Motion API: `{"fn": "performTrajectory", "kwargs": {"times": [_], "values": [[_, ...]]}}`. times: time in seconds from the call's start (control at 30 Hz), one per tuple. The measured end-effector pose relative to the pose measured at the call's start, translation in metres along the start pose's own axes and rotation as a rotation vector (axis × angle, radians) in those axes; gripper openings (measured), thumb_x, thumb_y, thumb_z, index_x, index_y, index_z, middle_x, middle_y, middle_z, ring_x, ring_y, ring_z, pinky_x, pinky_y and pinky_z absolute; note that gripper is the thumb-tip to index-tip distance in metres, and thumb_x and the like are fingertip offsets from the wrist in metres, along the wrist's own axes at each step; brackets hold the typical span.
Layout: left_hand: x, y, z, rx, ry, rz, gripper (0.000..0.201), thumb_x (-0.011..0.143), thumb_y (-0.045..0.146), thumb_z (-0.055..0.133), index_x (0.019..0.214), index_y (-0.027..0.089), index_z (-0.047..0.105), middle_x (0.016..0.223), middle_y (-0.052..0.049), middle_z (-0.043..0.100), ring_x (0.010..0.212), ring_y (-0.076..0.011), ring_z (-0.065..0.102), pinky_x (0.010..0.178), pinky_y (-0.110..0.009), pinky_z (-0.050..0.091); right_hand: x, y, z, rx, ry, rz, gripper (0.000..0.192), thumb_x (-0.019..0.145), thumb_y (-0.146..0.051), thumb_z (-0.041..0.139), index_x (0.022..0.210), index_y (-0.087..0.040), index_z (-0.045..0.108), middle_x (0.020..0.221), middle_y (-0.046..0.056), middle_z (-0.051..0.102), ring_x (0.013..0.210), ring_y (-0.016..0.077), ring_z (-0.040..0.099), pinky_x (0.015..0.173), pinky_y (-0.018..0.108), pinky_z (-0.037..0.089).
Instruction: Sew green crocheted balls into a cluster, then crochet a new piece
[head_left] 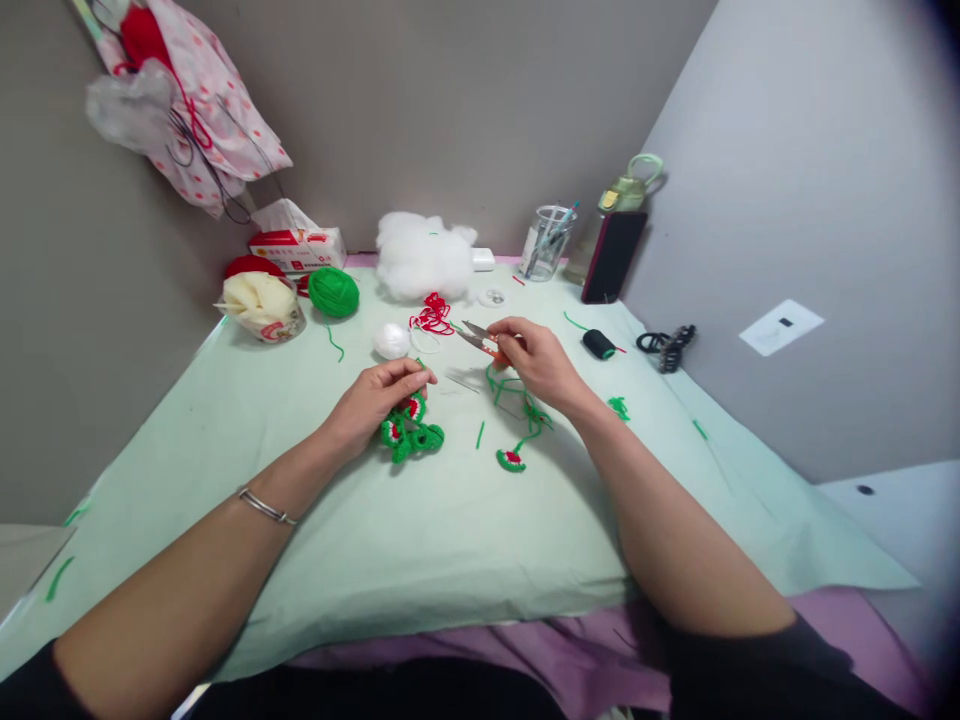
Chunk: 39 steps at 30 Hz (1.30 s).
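A pale green cloth (420, 540) covers the worktop. At its far edge sits a heap of white stuffing (420, 255), with a green yarn ball (334, 292) to the left. The left hand (379, 398) pinches a green and red crochet piece (409, 430) lying on the cloth. The right hand (540, 362) grips small orange scissors (480, 340), blades apart, above a loose green thread (517, 400).

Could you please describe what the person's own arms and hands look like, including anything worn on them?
Both forearms are bare. The left hand has a thin silver bangle at the wrist. The right hand wears nothing. Dark sleeves are pushed up near the elbows.
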<state>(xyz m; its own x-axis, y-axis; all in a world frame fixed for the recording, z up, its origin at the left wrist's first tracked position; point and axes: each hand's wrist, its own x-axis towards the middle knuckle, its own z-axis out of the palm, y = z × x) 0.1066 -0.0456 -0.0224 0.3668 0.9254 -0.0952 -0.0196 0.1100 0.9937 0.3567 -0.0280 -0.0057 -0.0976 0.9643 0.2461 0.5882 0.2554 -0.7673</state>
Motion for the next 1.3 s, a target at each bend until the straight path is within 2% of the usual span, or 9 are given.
{"fn": "performTrajectory", "kwargs": {"times": [0.07, 0.13, 0.23, 0.33, 0.53, 0.9, 1.17, 1.3], "values": [[0.000, 0.001, 0.001, -0.022, 0.021, 0.009, 0.032, 0.077, 0.047, 0.083, 0.085, 0.019, 0.069, 0.075, 0.002, 0.063, 0.056, -0.0094, 0.050, 0.051, -0.022, 0.039, -0.003, -0.005, -0.003, 0.172, -0.099, 0.036, 0.026, 0.097, -0.028, 0.046, 0.104, -0.016, 0.067, 0.068, -0.003, 0.055, 0.055, 0.0117, 0.047, 0.059, 0.028, 0.037], [0.001, 0.002, 0.001, -0.039, 0.044, 0.017, 0.031, 0.076, 0.045, 0.084, 0.083, 0.019, 0.069, 0.075, 0.002, 0.063, 0.057, -0.0090, 0.050, 0.052, -0.021, 0.039, -0.006, -0.010, -0.006, 0.246, -0.238, 0.008, 0.031, 0.098, -0.040, 0.049, 0.099, -0.016, 0.068, 0.069, -0.004, 0.052, 0.054, 0.0097, 0.039, 0.056, 0.027, 0.031], [0.001, 0.003, 0.001, -0.055, 0.082, 0.024, 0.030, 0.076, 0.044, 0.085, 0.081, 0.018, 0.069, 0.074, 0.003, 0.059, 0.058, -0.0079, 0.048, 0.054, -0.020, 0.039, -0.010, -0.015, -0.006, 0.254, -0.430, -0.062, 0.040, 0.095, -0.053, 0.057, 0.097, -0.016, 0.072, 0.077, -0.001, 0.058, 0.062, 0.0100, 0.042, 0.059, 0.026, 0.032], [0.001, 0.004, 0.001, -0.056, 0.112, 0.034, 0.029, 0.078, 0.044, 0.083, 0.081, 0.018, 0.070, 0.079, 0.002, 0.061, 0.064, -0.0079, 0.050, 0.057, -0.019, 0.041, -0.012, -0.019, -0.002, 0.215, -0.504, -0.075, 0.039, 0.091, -0.053, 0.066, 0.098, -0.016, 0.075, 0.076, -0.001, 0.059, 0.067, 0.0108, 0.044, 0.063, 0.026, 0.034], [-0.001, 0.004, 0.002, -0.034, 0.089, 0.034, 0.031, 0.079, 0.048, 0.081, 0.086, 0.020, 0.072, 0.079, 0.002, 0.064, 0.064, -0.0098, 0.054, 0.057, -0.022, 0.041, -0.017, -0.025, 0.009, 0.213, -0.489, -0.048, 0.040, 0.088, -0.054, 0.069, 0.097, -0.016, 0.076, 0.070, -0.004, 0.056, 0.061, 0.0090, 0.036, 0.059, 0.026, 0.029], [0.000, 0.003, 0.003, -0.011, 0.062, 0.015, 0.031, 0.075, 0.051, 0.083, 0.083, 0.022, 0.074, 0.084, -0.002, 0.068, 0.077, -0.0165, 0.062, 0.061, -0.024, 0.046, -0.021, -0.032, 0.025, 0.305, -0.488, -0.051, 0.036, 0.087, -0.051, 0.070, 0.090, -0.015, 0.076, 0.073, -0.002, 0.059, 0.065, 0.0097, 0.044, 0.061, 0.025, 0.033], [-0.001, 0.004, 0.003, -0.035, 0.074, 0.004, 0.031, 0.074, 0.048, 0.085, 0.082, 0.021, 0.074, 0.078, 0.000, 0.066, 0.072, -0.0137, 0.059, 0.059, -0.022, 0.046, -0.020, -0.033, 0.028, 0.304, -0.444, -0.066, 0.036, 0.085, -0.051, 0.072, 0.086, -0.015, 0.074, 0.070, -0.003, 0.057, 0.066, 0.0104, 0.045, 0.063, 0.025, 0.034], [-0.001, 0.004, 0.001, -0.082, 0.076, -0.010, 0.034, 0.071, 0.049, 0.087, 0.082, 0.020, 0.073, 0.085, -0.002, 0.069, 0.075, -0.0151, 0.063, 0.066, -0.025, 0.054, -0.020, -0.034, 0.025, 0.309, -0.453, -0.048, 0.036, 0.085, -0.052, 0.072, 0.087, -0.016, 0.074, 0.069, -0.003, 0.055, 0.065, 0.0105, 0.043, 0.062, 0.026, 0.033]]}}
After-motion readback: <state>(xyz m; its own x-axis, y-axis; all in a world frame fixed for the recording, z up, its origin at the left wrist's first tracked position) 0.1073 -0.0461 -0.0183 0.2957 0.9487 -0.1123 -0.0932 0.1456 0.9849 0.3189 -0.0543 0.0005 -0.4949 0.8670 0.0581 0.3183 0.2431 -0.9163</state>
